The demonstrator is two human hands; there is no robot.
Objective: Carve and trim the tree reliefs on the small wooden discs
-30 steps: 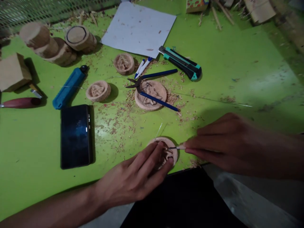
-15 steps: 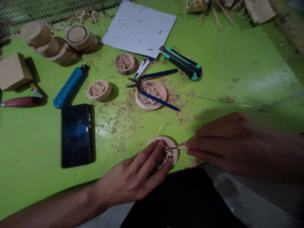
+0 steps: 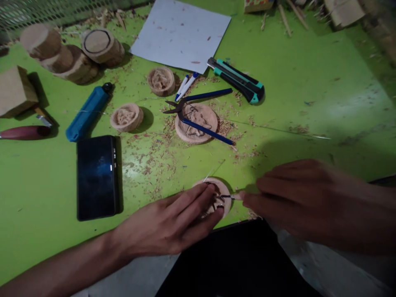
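Note:
My left hand [image 3: 173, 225] is closed over a small round wooden carving [image 3: 225, 189] near the table's front edge. Its fingers press on the disc and cover much of the left side; dark cut-out gaps show between them. In my right hand [image 3: 297, 202] is a thin carving tool [image 3: 236, 196], with a slim dark shaft and a pale handle end. The tool's tip meets the carved relief from the right, while most of its handle is hidden in the fingers. A fine wire or thread [image 3: 213, 170] sticks out above the disc.
Behind the hands, blue-handled pliers [image 3: 207, 131] lie open across another carved disc [image 3: 182, 132]. Around them are a green-black utility knife [image 3: 239, 80], two pens [image 3: 187, 87], small carvings [image 3: 126, 117], a phone [image 3: 95, 177], a blue cutter [image 3: 88, 113], wood blocks [image 3: 41, 41], paper [image 3: 182, 33] and shavings.
The right hand has shifted slightly down, with the tool's tip still on the disc. My left hand keeps its hold. The whole view has moved a little.

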